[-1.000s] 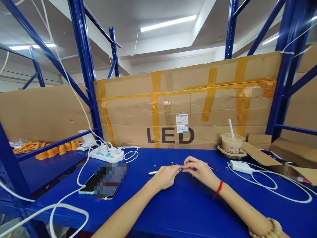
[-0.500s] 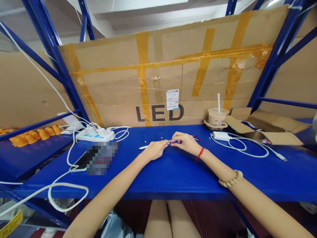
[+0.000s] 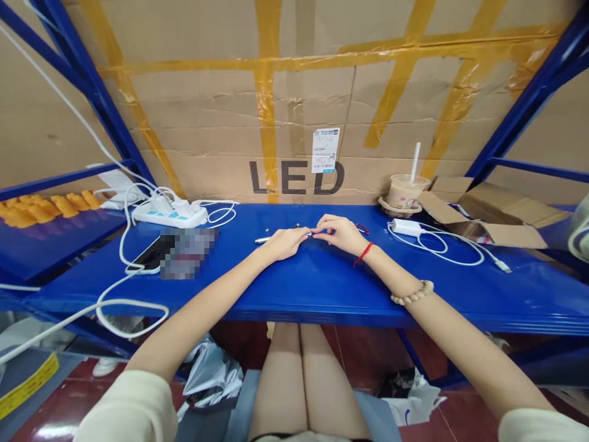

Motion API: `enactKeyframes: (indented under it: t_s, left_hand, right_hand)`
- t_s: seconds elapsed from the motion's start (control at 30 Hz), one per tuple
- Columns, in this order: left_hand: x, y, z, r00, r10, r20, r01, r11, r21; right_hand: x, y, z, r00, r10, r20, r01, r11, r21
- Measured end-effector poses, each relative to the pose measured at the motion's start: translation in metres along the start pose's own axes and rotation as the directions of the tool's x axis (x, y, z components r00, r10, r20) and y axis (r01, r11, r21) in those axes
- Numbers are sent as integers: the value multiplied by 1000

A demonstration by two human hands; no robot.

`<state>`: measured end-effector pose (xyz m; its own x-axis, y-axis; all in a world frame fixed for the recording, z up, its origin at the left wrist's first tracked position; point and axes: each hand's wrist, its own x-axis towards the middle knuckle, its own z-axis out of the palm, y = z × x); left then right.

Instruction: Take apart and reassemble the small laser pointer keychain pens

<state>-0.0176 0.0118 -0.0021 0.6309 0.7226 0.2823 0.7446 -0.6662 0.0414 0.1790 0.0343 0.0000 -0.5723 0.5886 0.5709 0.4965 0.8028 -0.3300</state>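
Both hands meet over the middle of the blue table [image 3: 304, 288]. My left hand [image 3: 286, 243] lies low on the tabletop, its fingertips pressed together at a small dark piece [image 3: 310, 234]. My right hand [image 3: 340, 234] pinches at the same piece from the other side; its exact shape is too small to tell. A silver pen-like rod [image 3: 262, 240] sticks out beside my left hand. Behind the hands lie a tiny dark bead-like part [image 3: 297, 225] and another tiny part [image 3: 267, 231]. A red looped cord [image 3: 362, 229] shows just behind my right hand.
At the left are a white power strip [image 3: 170, 215], cables and a phone [image 3: 154, 253]. At the right stand a drink cup [image 3: 405, 190] in a carrier, a white adapter [image 3: 407, 228] with its cable, and an open cardboard box [image 3: 510, 233]. Taped cardboard [image 3: 207, 135] closes the back.
The view has tilted downward, so the table sits higher and more of the lap and floor shows. Both hands keep nearly the same pose around the small piece.
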Motion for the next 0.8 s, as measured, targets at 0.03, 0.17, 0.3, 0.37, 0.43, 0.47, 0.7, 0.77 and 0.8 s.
enactKeyframes:
  t_s: [0.03,0.17,0.3,0.37,0.43,0.47,0.7,0.77,0.8]
  left_hand:
    - [0,0,1,1000,4,-8,-4,1000,5]
    - [-2,-2,2,999,9,-32,-9,1000,19]
    - [-4,-1,1,1000,4,-29,-3,1000,21]
    - [-4,-2,1,1000,7,-28,-6,1000,27]
    - [-5,-2,0,999,10,-32,-10,1000,22]
    - [-5,-2,0,999,11,-34,-10,1000,17]
    - [-6,-1,-3,999,8,-34,-7,1000,13]
    - [-6,0,-3,999,4,-32,-3,1000,16]
    - [-6,0,-4,1000,4,-30,-4,1000,16]
  right_hand:
    - [0,1,1,1000,-3,-4,3,1000,17]
    - [-1,1,5,1000,-2,-13,3,996,85]
    - [-1,-1,7,1000,8,-12,-7,996,93]
    - [-1,-1,8,1000,4,-13,-3,996,87]
    - [-1,-1,8,1000,-2,-13,3,997,78]
    - [-1,-1,9,1000,-1,-10,2,997,80]
    - [-1,-6,5,999,32,37,-35,995,95]
    - [-1,-7,4,998,33,48,-36,997,69]
    - [-1,-8,3,998,32,50,-35,998,50]
